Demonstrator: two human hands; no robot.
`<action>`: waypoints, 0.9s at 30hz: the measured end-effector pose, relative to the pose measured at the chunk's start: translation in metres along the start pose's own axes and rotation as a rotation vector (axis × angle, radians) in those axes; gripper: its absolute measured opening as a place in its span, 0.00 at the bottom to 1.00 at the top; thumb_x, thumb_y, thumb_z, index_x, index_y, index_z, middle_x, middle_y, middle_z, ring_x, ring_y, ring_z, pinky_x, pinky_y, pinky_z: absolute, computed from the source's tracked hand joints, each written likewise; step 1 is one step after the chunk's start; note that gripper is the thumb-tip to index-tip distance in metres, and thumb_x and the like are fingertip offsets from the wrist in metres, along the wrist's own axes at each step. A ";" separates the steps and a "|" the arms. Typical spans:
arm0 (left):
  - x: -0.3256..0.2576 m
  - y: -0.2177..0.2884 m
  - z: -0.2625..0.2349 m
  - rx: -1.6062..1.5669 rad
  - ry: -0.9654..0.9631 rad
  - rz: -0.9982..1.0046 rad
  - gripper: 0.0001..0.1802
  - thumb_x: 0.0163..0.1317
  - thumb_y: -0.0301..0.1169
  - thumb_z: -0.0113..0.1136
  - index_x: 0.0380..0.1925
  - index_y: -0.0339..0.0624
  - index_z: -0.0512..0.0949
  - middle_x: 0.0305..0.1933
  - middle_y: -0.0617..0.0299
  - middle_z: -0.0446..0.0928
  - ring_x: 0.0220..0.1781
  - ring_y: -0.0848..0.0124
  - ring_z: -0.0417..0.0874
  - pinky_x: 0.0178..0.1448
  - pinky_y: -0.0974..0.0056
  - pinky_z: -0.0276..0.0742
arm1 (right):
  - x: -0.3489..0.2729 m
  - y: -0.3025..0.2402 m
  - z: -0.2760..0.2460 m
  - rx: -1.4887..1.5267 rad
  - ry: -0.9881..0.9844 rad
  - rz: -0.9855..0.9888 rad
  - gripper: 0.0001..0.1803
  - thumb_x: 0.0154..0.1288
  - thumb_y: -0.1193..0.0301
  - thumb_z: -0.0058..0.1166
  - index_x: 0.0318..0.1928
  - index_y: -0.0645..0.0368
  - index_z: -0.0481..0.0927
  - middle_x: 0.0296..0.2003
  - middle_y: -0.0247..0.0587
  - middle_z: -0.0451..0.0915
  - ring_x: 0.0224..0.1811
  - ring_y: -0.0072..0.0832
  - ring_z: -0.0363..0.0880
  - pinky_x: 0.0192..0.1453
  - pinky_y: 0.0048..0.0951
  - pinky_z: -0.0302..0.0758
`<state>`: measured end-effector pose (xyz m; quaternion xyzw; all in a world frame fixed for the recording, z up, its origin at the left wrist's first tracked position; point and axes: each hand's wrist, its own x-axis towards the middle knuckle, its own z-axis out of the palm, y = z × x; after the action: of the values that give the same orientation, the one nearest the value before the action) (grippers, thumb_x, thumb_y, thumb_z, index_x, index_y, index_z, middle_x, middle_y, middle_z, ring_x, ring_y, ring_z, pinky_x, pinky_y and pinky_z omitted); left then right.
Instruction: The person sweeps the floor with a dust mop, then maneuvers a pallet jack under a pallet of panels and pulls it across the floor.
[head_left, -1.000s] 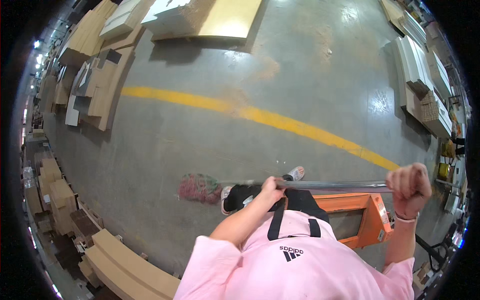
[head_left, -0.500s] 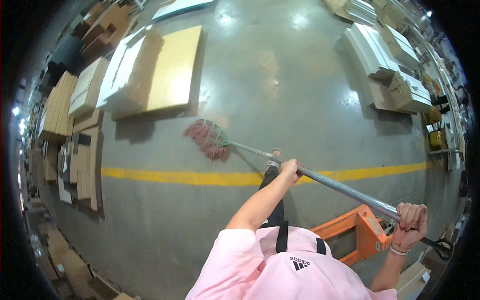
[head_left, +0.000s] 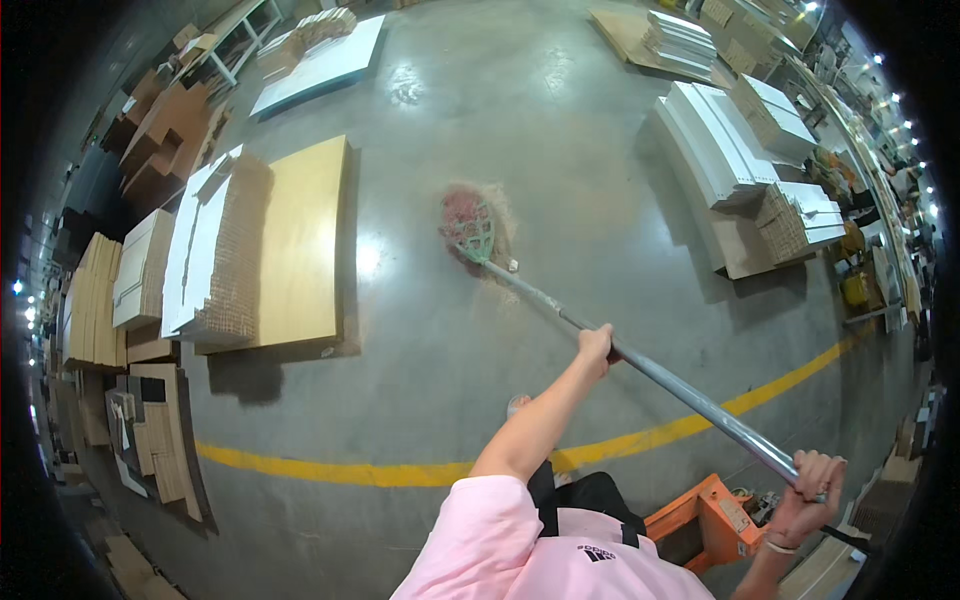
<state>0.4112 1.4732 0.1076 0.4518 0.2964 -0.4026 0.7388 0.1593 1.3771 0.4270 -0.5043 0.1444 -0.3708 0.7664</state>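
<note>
A long-handled mop [head_left: 690, 395] slants from the lower right toward the middle of the floor. Its reddish string head and green plastic frame [head_left: 474, 235] lie on the concrete, over a patch of brownish dust [head_left: 503, 215]. My left hand [head_left: 597, 350] is closed round the handle partway down, with that arm stretched forward. Near the handle's upper end, at the lower right, my right hand [head_left: 812, 487] grips it with the fingers wrapped over. A small pale scrap [head_left: 513, 265] lies beside the mop's neck.
Left stands a yellowish board [head_left: 300, 240] with a stack of white-topped panels [head_left: 215, 250]. More white panels [head_left: 715, 140] rest on a board at right. A yellow line [head_left: 390, 474] crosses the floor. An orange pallet jack [head_left: 715, 520] is close by my right side.
The mop head has swung right and farther forward, onto the dusty patch. I have stepped ahead: the yellow line is now nearer my body. Both hands keep their hold.
</note>
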 end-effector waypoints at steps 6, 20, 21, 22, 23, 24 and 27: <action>-0.062 -0.030 0.018 -0.153 -0.113 -0.047 0.08 0.58 0.26 0.51 0.30 0.28 0.68 0.30 0.50 0.74 0.31 0.58 0.82 0.31 0.55 0.83 | 0.018 -0.062 -0.062 -0.084 -0.019 -0.092 0.20 0.76 0.69 0.33 0.21 0.50 0.58 0.10 0.29 0.55 0.13 0.18 0.53 0.32 0.25 0.59; -0.218 -0.165 -0.147 -0.465 0.284 0.005 0.07 0.59 0.23 0.49 0.32 0.27 0.69 0.32 0.43 0.75 0.34 0.53 0.81 0.37 0.52 0.82 | -0.031 -0.099 -0.113 -0.736 -0.518 0.418 0.12 0.60 0.71 0.52 0.33 0.72 0.77 0.25 0.47 0.77 0.21 0.33 0.75 0.39 0.36 0.79; -0.219 -0.166 -0.176 -0.471 0.345 0.035 0.07 0.58 0.23 0.48 0.32 0.27 0.69 0.31 0.43 0.76 0.33 0.53 0.81 0.35 0.53 0.83 | -0.045 -0.088 -0.093 -0.877 -0.538 0.639 0.12 0.56 0.73 0.51 0.36 0.72 0.78 0.26 0.50 0.78 0.24 0.36 0.78 0.38 0.36 0.78; -0.212 -0.171 -0.212 -0.512 0.400 0.085 0.07 0.58 0.23 0.47 0.32 0.26 0.68 0.30 0.42 0.75 0.32 0.52 0.81 0.35 0.52 0.83 | -0.060 -0.076 -0.069 -1.027 -0.553 0.858 0.15 0.53 0.75 0.50 0.39 0.72 0.80 0.28 0.52 0.80 0.28 0.39 0.81 0.37 0.36 0.78; -0.205 -0.173 -0.250 -0.548 0.449 0.131 0.07 0.57 0.22 0.46 0.32 0.26 0.68 0.30 0.41 0.74 0.31 0.52 0.80 0.35 0.51 0.82 | -0.075 -0.057 -0.050 -1.184 -0.829 0.701 0.14 0.53 0.74 0.50 0.39 0.69 0.80 0.27 0.52 0.80 0.28 0.41 0.81 0.36 0.37 0.78; -0.204 -0.166 -0.280 -0.538 0.490 0.153 0.07 0.57 0.21 0.45 0.32 0.26 0.68 0.29 0.42 0.74 0.30 0.51 0.80 0.34 0.50 0.82 | -0.091 -0.034 -0.034 -1.334 -1.085 0.523 0.13 0.54 0.73 0.50 0.39 0.65 0.81 0.27 0.52 0.80 0.29 0.43 0.81 0.35 0.37 0.78; -0.189 -0.141 -0.418 -0.491 0.547 0.244 0.05 0.54 0.21 0.45 0.29 0.28 0.68 0.27 0.44 0.72 0.25 0.51 0.77 0.31 0.49 0.80 | -0.150 0.041 0.044 -1.389 -1.414 0.304 0.11 0.58 0.66 0.52 0.37 0.60 0.78 0.24 0.48 0.79 0.27 0.43 0.80 0.31 0.38 0.75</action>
<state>0.1641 1.8758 0.0250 0.3843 0.5142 -0.0935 0.7611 0.1002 1.5225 0.3875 -0.9208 -0.0970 0.2822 0.2513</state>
